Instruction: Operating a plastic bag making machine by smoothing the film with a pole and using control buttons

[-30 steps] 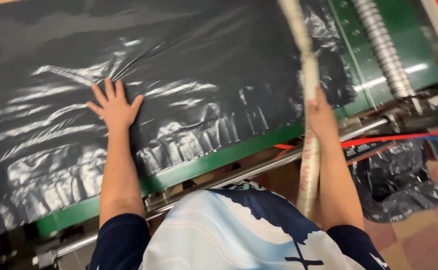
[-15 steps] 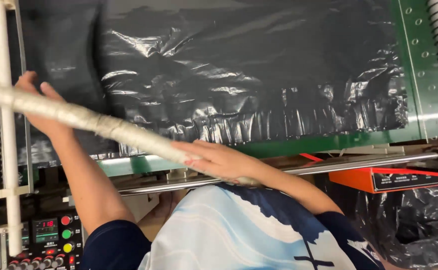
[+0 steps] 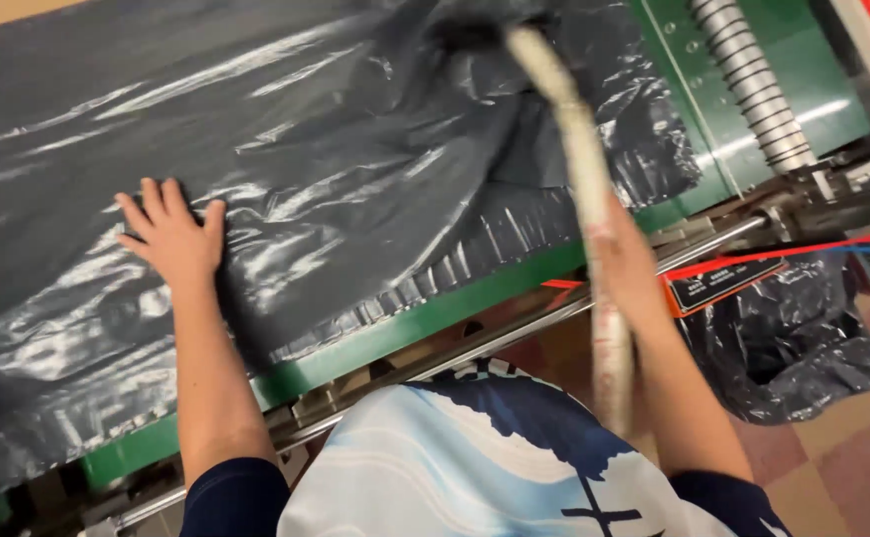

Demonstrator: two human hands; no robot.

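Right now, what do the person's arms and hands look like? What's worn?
Both hands bare: left hand, right hand. No gloves, rings or watch visible. Forearms uncovered; dark navy short sleeves end near the elbows, on a shirt with a white, pale blue and navy pattern.

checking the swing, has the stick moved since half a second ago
Yes. The pale stick in the right hand has swung from lying across the left side to upright over the black plastic sheet.

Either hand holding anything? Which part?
Right hand grips a pale wrapped stick partway along its length. Left hand holds nothing; it lies flat on the black plastic sheet.
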